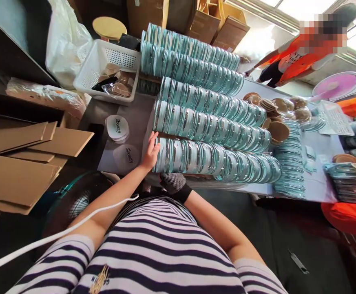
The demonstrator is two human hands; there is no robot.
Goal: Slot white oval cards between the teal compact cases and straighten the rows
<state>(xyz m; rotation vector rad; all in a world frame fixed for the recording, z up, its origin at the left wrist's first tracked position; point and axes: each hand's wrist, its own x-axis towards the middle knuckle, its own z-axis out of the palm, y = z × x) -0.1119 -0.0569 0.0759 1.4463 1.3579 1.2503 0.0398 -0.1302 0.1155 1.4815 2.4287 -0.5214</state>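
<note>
Left hand [151, 153], bare, lay flat with fingers spread against the near end of the closest row of teal-rimmed discs [214, 161]; it pressed the end disc, nothing gripped. Right hand [174, 182], in a dark knit glove, sat curled at the desk's [135, 118] front edge just under the same row, touching its lower side; whether it clasped anything could not be told.

The row lay on its side, discs packed face to face, running away from the hands toward the right. Beyond it, four more like rows [202, 94] were stacked stepwise, each farther from the hands.

Left of the left hand, two round white lids [118, 127] printed with script lay on bare desk surface, the only open patch close by. Past them stood a white basket [104, 69] holding brown items. Far beyond the rows' end sat flat stacks of discs [289, 163] and brown round pads [275, 112].

Off the desk's left edge, cardboard sheets [21, 163] were piled. A white cord [58, 234] crossed the left forearm. A person in orange [297, 61] stood at the far end, well apart.
</note>
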